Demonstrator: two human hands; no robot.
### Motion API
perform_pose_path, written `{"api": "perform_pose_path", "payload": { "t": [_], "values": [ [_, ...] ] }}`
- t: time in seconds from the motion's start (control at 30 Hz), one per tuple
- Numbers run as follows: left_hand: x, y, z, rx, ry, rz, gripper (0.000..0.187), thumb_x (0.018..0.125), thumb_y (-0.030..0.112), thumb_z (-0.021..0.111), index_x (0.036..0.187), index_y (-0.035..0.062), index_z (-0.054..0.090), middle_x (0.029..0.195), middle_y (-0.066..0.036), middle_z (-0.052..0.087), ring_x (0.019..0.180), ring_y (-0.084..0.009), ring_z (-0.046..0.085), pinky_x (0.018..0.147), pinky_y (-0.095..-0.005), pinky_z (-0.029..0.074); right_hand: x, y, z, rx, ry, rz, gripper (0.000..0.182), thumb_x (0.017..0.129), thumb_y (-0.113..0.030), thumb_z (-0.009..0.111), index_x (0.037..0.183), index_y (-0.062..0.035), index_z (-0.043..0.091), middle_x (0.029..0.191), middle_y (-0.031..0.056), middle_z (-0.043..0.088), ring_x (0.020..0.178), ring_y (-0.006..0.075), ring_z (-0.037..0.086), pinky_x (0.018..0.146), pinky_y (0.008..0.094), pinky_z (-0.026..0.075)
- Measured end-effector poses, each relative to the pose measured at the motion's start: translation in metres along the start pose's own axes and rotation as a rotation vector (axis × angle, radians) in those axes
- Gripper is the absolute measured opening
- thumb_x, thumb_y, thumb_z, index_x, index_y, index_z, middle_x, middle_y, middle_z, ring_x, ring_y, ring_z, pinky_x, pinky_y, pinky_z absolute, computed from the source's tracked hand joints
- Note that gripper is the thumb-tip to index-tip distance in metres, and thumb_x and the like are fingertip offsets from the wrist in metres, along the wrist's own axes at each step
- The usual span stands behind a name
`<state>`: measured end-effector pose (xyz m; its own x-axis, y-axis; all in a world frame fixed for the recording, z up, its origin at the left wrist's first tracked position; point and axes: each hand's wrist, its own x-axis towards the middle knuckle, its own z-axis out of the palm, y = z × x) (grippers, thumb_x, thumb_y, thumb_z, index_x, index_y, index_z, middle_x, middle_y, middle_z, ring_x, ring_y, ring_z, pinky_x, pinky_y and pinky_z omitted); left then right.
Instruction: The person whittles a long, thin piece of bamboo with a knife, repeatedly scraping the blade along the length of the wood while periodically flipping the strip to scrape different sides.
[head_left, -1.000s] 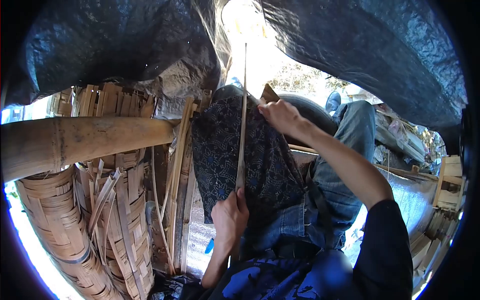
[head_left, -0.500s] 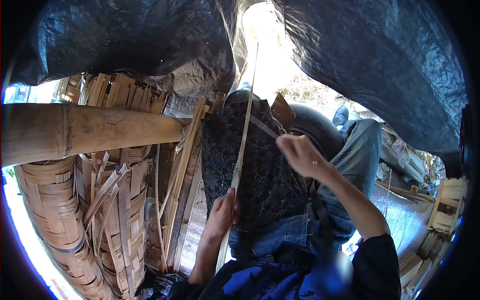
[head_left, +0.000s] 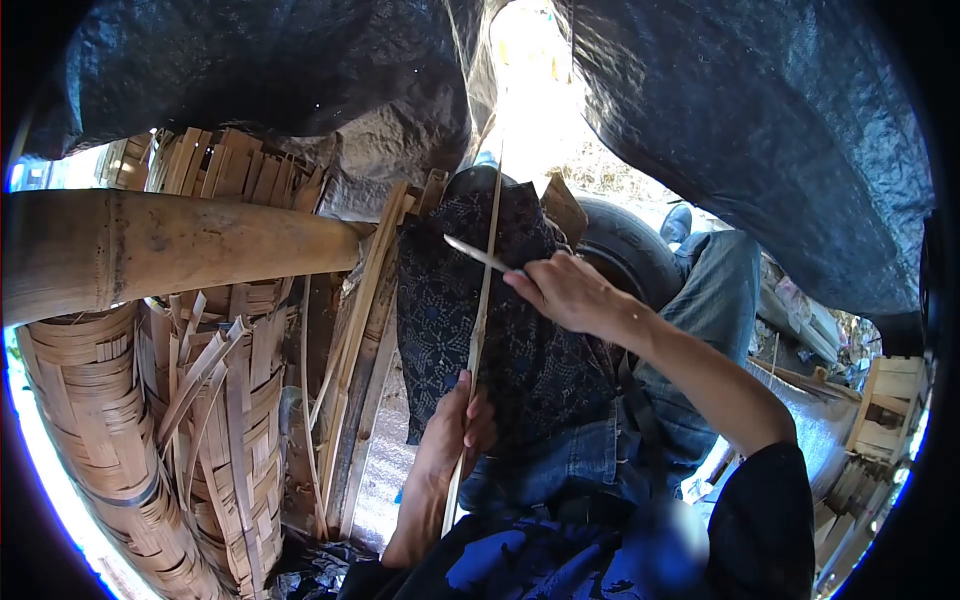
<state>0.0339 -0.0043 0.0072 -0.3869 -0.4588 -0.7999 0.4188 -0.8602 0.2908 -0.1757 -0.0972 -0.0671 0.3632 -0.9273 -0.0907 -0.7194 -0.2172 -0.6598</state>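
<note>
A long, thin bamboo strip (head_left: 484, 308) runs from my lap up towards the bright gap ahead. My left hand (head_left: 456, 428) is closed around its lower part, thumb on top. In my right hand (head_left: 572, 290) is a knife (head_left: 474, 252), gripped by its handle, which my fingers hide. Its pale blade points left and crosses the strip well above my left hand. Beneath both lies a dark patterned cloth (head_left: 440, 310), spread over my leg.
A thick bamboo pole (head_left: 220, 245) juts in from the left above tall woven bamboo baskets (head_left: 90, 400). Split bamboo pieces (head_left: 360, 330) lean beside the cloth. A tire (head_left: 630, 250) sits beyond my right hand. Dark plastic sheeting (head_left: 740, 110) hangs overhead.
My right hand has moved slightly left and towards me. The knife blade, blurred before, now lies across the strip. My left hand keeps its grip on the strip.
</note>
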Motion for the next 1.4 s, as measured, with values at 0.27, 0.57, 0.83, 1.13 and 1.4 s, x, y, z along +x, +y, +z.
{"api": "perform_pose_path", "payload": {
  "t": [0.27,0.57,0.83,1.13,1.4],
  "values": [
    [-0.026,-0.012,-0.002,0.093,0.029,0.061,0.045,0.1,0.042,0.033,0.065,0.0143,0.039,0.043,0.004,0.029,0.034,-0.0079,0.022,0.037,-0.022,0.021,0.061,0.075,0.01,-0.319,-0.1,0.018,0.053,0.101,-0.028,0.034,0.065,0.0017,0.058,0.046,0.0146,0.049,0.037,0.0237,0.049,0.039,0.0409,0.045],
    [-0.009,0.007,0.001,0.788,0.252,0.24,0.053,0.1,0.04,0.034,0.064,0.0036,0.049,0.046,-0.004,0.044,0.041,-0.0128,0.046,0.043,-0.0256,0.034,0.022,0.047,-0.038,0.134,0.158,0.25,0.05,0.101,-0.033,0.035,0.068,-0.0004,0.054,0.045,0.0082,0.046,0.033,0.017,0.038,0.033,0.0342,0.036],
    [0.018,0.018,0.014,1.254,0.357,0.364,0.054,0.099,0.035,0.036,0.065,-0.003,0.055,0.049,-0.015,0.051,0.045,-0.0236,0.057,0.047,-0.0368,0.042,-0.042,-0.009,-0.014,0.145,-0.055,0.049,0.045,0.096,-0.034,0.049,0.063,-0.0026,0.054,0.045,0.0125,0.051,0.037,0.0254,0.054,0.038,0.0378,0.043],
    [0.016,0.007,0.007,1.244,0.395,0.437,0.052,0.099,0.031,0.037,0.065,-0.0044,0.055,0.05,-0.016,0.05,0.045,-0.0272,0.053,0.048,-0.0399,0.039,-0.032,-0.009,0.001,-0.033,-0.035,-0.002,0.051,0.094,-0.039,0.05,0.06,-0.0019,0.055,0.044,0.0148,0.052,0.04,0.0301,0.057,0.041,0.0412,0.049],
    [0.007,-0.006,0.003,1.222,0.351,0.456,0.053,0.098,0.034,0.038,0.064,-0.0031,0.053,0.049,-0.015,0.048,0.046,-0.025,0.052,0.048,-0.0377,0.038,-0.002,0.017,0.005,-0.061,-0.016,0.124,0.039,0.095,-0.032,0.05,0.07,-0.003,0.051,0.044,0.0069,0.041,0.031,0.0243,0.041,0.035,0.039,0.038]
  ]
}}
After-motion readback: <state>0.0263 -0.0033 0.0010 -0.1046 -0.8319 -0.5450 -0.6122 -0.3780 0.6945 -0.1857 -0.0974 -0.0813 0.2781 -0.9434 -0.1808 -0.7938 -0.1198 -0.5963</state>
